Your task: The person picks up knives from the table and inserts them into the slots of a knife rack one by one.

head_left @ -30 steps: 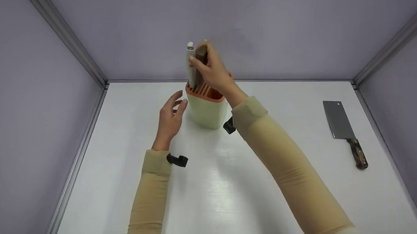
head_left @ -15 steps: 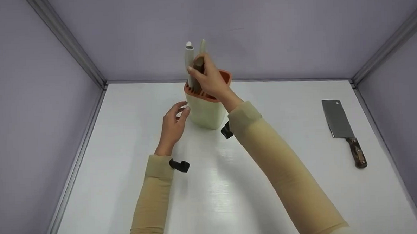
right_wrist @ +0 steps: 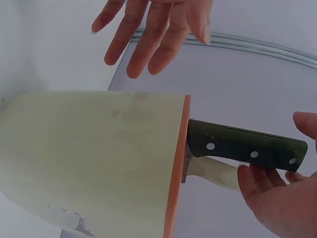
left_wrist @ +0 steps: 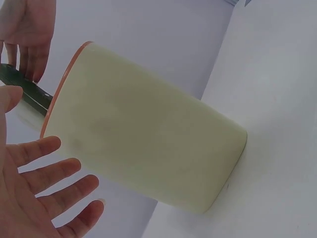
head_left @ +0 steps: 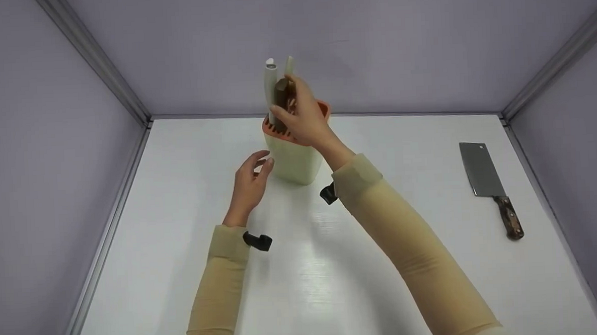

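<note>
A pale green knife block [head_left: 293,162] with an orange slotted top stands upright at the back of the table. A knife with a dark riveted handle [right_wrist: 247,147] sits in one of its slots, blade mostly hidden inside. My right hand [head_left: 304,114] is around that handle with loosened fingers; in the right wrist view its fingertips lie right at the handle's underside and the thumb stands apart. Beside it rise a white-handled knife [head_left: 271,85] and a slim pale handle [head_left: 289,65]. My left hand [head_left: 250,182], fingers relaxed, hovers next to the block's left side.
A cleaver [head_left: 482,172] with a brown patterned handle lies flat on the white table [head_left: 405,183] at the right. Grey walls [head_left: 399,42] enclose the back and both sides, with the block close to the back one.
The right hand has lowered the dark-handled knife into the block, and its grip has loosened from the handle. My left hand has shifted slightly down and right beside the block.
</note>
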The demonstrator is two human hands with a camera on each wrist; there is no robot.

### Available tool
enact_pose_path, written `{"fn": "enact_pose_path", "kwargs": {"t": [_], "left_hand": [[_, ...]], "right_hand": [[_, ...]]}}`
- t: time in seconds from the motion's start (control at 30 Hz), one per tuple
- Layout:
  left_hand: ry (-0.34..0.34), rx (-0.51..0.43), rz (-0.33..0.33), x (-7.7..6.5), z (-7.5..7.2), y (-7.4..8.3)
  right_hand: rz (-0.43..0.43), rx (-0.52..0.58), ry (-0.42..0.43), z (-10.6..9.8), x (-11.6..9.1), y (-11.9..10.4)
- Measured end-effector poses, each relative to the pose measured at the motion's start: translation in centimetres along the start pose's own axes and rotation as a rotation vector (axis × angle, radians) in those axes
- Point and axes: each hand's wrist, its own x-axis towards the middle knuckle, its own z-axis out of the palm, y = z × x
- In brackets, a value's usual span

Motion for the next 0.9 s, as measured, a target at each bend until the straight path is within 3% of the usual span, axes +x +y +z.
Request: {"fn": "enact_pose_path", "kwargs": {"t": [0.17,0.57,0.9], "left_hand": [[-0.004,0.013,-0.011,-0.3,0.2,-0.1],[-0.095,0.033,-0.059,-1.1,0.9,-0.6],[-0.152,0.046,-0.04,-2.3,2.5,-0.6]], "right_hand": [[-0.022,-0.022,0.018,-0.4,-1.8,0.0],[-0.195,0.075,-0.023,-1.3,-8.0,2.3],[-0.147,0.03,-0.026,-3.6,-13.4,6.8]]}}
